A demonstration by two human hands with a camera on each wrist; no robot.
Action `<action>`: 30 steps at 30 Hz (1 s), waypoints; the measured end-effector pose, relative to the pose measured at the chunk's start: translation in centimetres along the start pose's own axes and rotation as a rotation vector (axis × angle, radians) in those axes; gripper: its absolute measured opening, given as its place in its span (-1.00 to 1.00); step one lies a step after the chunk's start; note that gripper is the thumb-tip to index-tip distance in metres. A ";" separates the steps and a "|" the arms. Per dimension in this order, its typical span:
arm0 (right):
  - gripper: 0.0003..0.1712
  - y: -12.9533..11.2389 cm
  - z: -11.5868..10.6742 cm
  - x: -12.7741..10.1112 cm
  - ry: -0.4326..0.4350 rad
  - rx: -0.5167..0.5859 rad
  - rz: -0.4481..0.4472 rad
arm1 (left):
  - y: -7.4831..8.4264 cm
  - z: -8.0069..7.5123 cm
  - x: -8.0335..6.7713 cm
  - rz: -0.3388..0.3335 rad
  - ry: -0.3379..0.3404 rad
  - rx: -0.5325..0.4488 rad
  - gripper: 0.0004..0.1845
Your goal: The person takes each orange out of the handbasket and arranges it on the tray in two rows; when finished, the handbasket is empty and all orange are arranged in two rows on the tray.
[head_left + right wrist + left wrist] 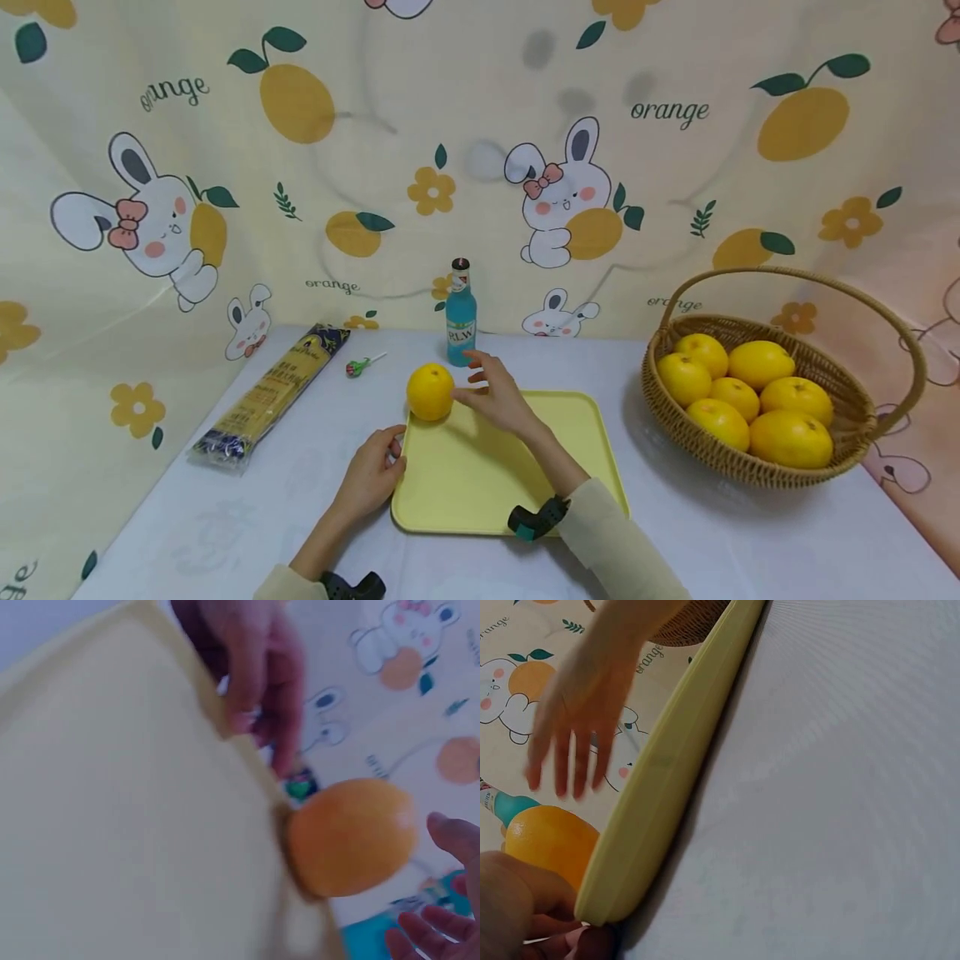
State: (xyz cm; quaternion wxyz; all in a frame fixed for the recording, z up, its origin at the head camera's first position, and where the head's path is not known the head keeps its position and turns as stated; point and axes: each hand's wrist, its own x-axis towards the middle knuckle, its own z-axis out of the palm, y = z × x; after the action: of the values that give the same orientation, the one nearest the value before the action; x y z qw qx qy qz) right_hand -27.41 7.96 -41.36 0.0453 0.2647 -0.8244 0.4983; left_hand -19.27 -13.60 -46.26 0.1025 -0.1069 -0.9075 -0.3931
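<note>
A yellow tray (480, 475) lies on the white tablecloth, its left rim pinched between the thumb and fingers of my left hand (371, 471). At the tray's far left corner sits an orange (431, 392). Just right of the orange, my right hand (495, 396) is held over the tray with its fingers spread and nothing in them. In the right wrist view, a gap shows between the orange (352, 836) and the right fingers (450, 832). The left wrist view shows the left hand (510, 907) at the tray's corner, partly cut off by the frame.
Behind the right hand stands a bottle of blue drink (461, 325). A lollipop (356, 367) and a long packet of what looks like dry noodles (273, 392) lie to the left. On the right, a wicker basket (708, 452) with a tall handle holds several oranges.
</note>
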 end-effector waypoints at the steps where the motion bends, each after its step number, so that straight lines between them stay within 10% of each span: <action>1: -0.32 -0.8 -0.7 -0.3 0.021 0.007 -0.022 | 0.0 0.0 0.0 0.003 0.002 0.002 -0.56; 12: -0.68 -6.0 -10.2 -4.7 0.209 -0.038 -0.233 | -0.1 -0.1 -0.5 -0.018 0.000 -0.025 -0.56; 22: -0.73 4.1 -23.5 -7.3 0.361 -0.394 -0.084 | 0.0 -0.2 -0.5 -0.069 -0.024 -0.038 -0.54; 30: -0.57 -2.0 -29.0 -10.1 0.251 -0.531 0.253 | 0.0 -0.3 -0.4 -0.074 -0.031 -0.033 -0.56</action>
State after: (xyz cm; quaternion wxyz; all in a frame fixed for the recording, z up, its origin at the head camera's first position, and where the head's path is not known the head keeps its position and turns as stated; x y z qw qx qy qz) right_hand -23.30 35.76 -28.73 0.1518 0.0754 -0.9399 0.2963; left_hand -18.84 -13.83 -46.19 0.0721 -0.0809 -0.9056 -0.4100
